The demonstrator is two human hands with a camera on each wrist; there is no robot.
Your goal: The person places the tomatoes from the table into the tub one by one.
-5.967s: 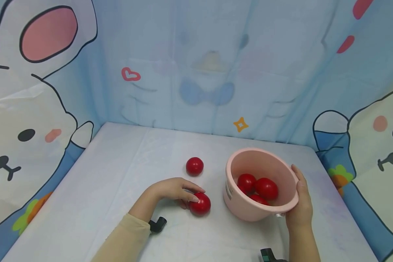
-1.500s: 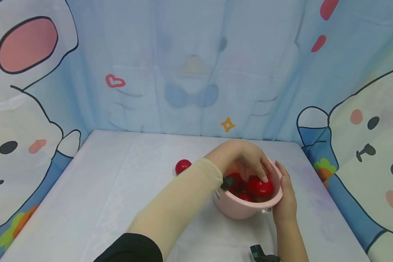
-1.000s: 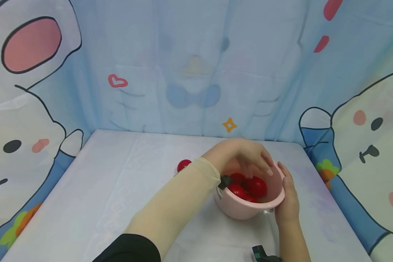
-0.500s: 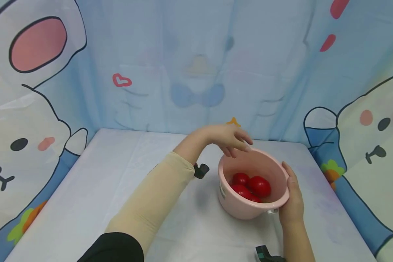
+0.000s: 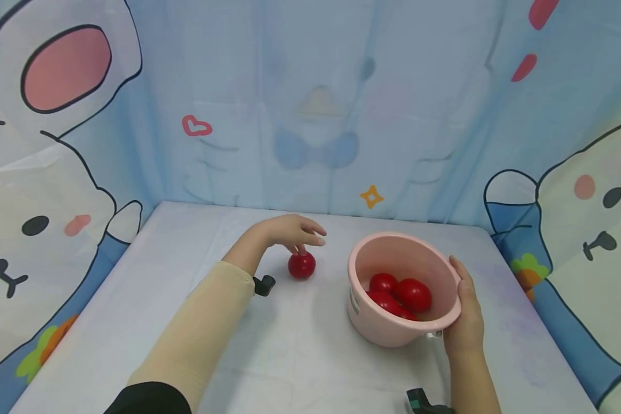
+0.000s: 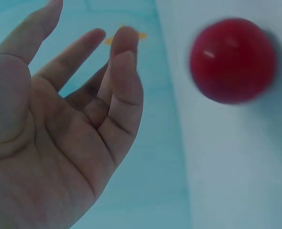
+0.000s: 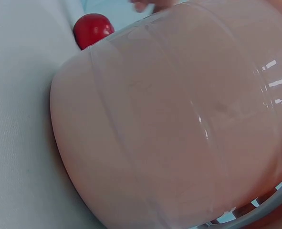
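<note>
On the white table lies a glossy, round red ball (image 5: pixel 302 266); no stem or mark shows on it. My left hand (image 5: pixel 291 231) hovers just behind and above it, fingers loosely bent and holding nothing. The left wrist view shows a gap between the fingers (image 6: pixel 126 90) and the ball (image 6: pixel 232 61). To the right stands a pink bucket (image 5: pixel 388 332) holding several similar red balls (image 5: pixel 413 295). My right hand (image 5: pixel 464 316) grips the bucket's right side, fingers round the wall by the rim. Its thumb is hidden. Bucket wall (image 7: pixel 169 114) fills most of the right wrist view.
The white-covered table (image 5: pixel 186 276) ends at a blue cartoon-printed curtain (image 5: pixel 227 155) behind. Printed cloth also borders the left and right sides. A black wrist camera mount (image 5: pixel 264 285) sits at my left wrist, another mount (image 5: pixel 425 402) at my right.
My left hand carried one red ball into the bucket, let it go, and came back left over the remaining ball on the table. The right hand has stayed on the bucket.
</note>
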